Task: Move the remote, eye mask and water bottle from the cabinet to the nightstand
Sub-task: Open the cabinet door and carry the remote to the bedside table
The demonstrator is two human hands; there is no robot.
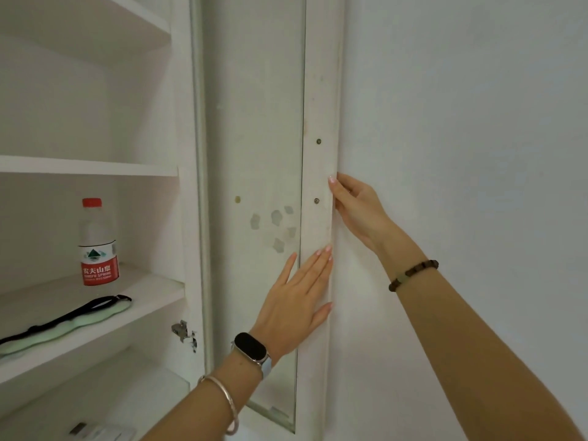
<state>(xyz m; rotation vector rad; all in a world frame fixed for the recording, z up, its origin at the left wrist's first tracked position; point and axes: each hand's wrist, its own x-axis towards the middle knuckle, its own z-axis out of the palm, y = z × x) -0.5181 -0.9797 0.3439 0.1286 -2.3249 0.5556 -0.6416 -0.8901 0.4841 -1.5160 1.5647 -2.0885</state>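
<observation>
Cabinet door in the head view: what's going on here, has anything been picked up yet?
A person holds the open cabinet door with both hands: the left hand lies flat against its frame, and the right hand grips its outer edge. Nothing is picked up. The water bottle stands upright on a shelf, with the eye mask lying in front of it. A pale object on the lower shelf, cut off by the picture's edge, may be the remote.

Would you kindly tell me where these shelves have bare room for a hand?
The white shelf above the red-capped clear water bottle looks bare. Right of the bottle is free; the pale green, black-strapped eye mask crowds the front left.
</observation>
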